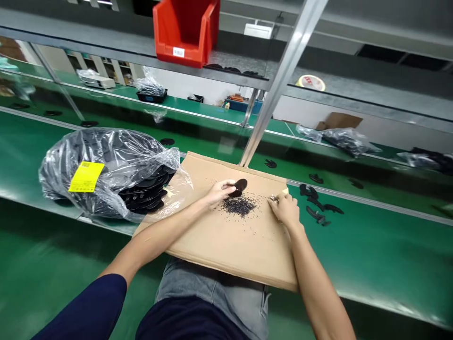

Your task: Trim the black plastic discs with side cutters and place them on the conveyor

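Left hand: the left hand holds a dark oval rubber piece above the board, its fingers curled against the piece's underside.

Right hand: the right hand sits at the board's far right, its fingers pinched together on a tiny glinting item, too small to identify.

Grains: a heap of black granules lies on the board between the hands, with strays scattered around it.

Board: a flat cardboard sheet spans the person's jeans and the near edge of the worktop.

Worktop: the glossy green worktop runs past both sides of the board, with a metal edge strip along it. Left of the board, a clear plastic bag with a yellow label holds stacked black parts. Right of the board, curved black parts lie loose, just beside the cardboard.

Shelf: a grey shelf crosses overhead on metal uprights, carrying a red plastic bin and a roll of tape.

Room: a second green worktop runs beyond, holding plastic bags and a black tray. A flattened carton leans by a white wall, and storage shelving stands far left.
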{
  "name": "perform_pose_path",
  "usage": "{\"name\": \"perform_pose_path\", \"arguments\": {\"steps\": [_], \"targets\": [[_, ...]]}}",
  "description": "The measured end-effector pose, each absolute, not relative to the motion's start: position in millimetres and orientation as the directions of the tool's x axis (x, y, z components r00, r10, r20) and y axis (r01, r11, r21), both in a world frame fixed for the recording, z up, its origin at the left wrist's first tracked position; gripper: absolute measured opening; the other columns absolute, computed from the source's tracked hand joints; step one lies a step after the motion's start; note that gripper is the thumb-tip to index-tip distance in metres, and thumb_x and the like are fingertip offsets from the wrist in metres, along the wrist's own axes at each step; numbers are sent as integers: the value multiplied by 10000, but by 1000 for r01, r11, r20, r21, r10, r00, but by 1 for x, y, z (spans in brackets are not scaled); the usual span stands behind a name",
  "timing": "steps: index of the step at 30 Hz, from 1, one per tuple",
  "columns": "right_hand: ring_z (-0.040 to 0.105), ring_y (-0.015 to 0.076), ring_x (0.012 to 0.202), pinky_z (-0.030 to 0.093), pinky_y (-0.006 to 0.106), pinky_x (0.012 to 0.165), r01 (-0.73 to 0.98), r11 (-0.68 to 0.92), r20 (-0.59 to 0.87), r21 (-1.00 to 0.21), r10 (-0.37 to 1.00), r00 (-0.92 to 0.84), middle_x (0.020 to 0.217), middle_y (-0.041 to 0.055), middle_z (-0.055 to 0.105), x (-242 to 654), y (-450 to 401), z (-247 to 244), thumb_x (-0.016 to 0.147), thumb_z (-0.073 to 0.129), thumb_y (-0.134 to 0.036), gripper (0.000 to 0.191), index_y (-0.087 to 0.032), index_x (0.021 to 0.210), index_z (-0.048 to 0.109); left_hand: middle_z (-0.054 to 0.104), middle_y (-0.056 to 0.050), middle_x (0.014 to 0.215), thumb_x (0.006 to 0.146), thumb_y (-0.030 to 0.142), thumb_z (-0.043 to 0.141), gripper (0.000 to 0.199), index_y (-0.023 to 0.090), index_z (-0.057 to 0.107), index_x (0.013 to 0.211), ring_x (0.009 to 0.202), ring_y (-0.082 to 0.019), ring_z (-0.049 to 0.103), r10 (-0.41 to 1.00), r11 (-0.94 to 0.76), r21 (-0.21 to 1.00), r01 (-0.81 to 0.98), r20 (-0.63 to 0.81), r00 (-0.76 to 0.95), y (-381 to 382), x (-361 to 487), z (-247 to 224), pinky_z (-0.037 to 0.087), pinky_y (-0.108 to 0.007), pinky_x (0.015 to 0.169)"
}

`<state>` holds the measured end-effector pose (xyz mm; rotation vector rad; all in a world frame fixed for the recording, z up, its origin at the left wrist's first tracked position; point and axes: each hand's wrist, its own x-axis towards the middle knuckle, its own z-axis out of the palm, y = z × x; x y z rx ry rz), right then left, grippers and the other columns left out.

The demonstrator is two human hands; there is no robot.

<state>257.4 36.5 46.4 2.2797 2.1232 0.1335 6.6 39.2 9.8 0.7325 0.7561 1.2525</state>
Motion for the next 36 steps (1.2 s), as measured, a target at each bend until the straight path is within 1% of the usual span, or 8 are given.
{"name": "perform_pose_path", "arguments": {"steps": [4, 10, 13, 17, 22, 25, 29, 36], "targets": [[509, 331, 1152, 462, 395, 822, 994, -82, 22, 75, 997, 80, 1261, 212, 572, 259, 31, 46, 996, 419, -436, 436, -136, 1230, 632, 748, -65, 919, 659, 178, 880, 321, 128, 712, 928, 873, -189, 713, 985, 149, 839, -523, -83, 149, 41, 8, 14, 569, -364, 925], [545, 253, 1162, 476, 388, 907, 997, -24, -47, 79, 999, 27, 1302, 143, 565, 263, 22, 55, 1003, 469, -424, 385, -151, 1244, 597, 753, -89, 870, 885, 403, 697, 308, 121, 724, 1005, 820, -203, 713, 995, 101, 880, -465, -82, 62, 48, 12, 20, 596, -340, 783], [558, 245, 1178, 487, 407, 943, 996, 8, -82, 85, 997, -1, 1314, 132, 574, 266, 20, 61, 1006, 486, -418, 367, -153, 1231, 604, 752, -109, 903, 949, 399, 613, 321, 104, 719, 1020, 848, -201, 712, 998, 65, 914, -401, -69, 4, 61, 12, 18, 586, -326, 784], [586, 234, 1172, 498, 438, 979, 995, 28, -131, 91, 991, -16, 1299, 112, 602, 270, 29, 70, 1000, 521, -422, 337, -162, 1187, 627, 718, -108, 1079, 955, 340, 624, 274, 111, 683, 1094, 962, -203, 694, 998, -16, 970, -244, 2, -58, 96, -2, 19, 577, -354, 860], [641, 215, 1076, 530, 444, 945, 995, 49, -216, 84, 976, -30, 1198, 92, 657, 275, 68, 87, 980, 562, -443, 338, -158, 1141, 645, 622, -99, 1252, 964, 351, 614, 347, 146, 595, 1244, 1088, -242, 643, 986, -122, 989, 85, 131, -106, 161, -32, 29, 572, -445, 918], [642, 218, 1084, 530, 451, 952, 995, 61, -227, 85, 973, -40, 1221, 94, 652, 276, 100, 95, 978, 565, -447, 353, -164, 1177, 635, 618, -103, 1261, 965, 349, 611, 349, 150, 592, 1251, 1093, -242, 640, 978, -165, 942, 293, 195, -76, 202, -46, 33, 569, -446, 923], [633, 227, 1122, 510, 468, 987, 992, 63, -216, 111, 976, -37, 1257, 99, 646, 279, 143, 96, 975, 569, -451, 362, -170, 1194, 634, 623, -99, 1255, 968, 351, 606, 334, 153, 602, 1238, 1086, -239, 642, 973, -216, 824, 524, 226, 46, 248, -57, 26, 570, -439, 922], [597, 250, 1188, 490, 484, 1007, 984, 48, -154, 172, 988, -21, 1299, 114, 617, 293, 187, 78, 978, 551, -470, 386, -154, 1182, 636, 624, -99, 1257, 973, 345, 598, 307, 170, 612, 1224, 1084, -227, 642, 964, -264, 535, 803, 131, 230, 293, -83, -3, 569, -425, 925]]}}
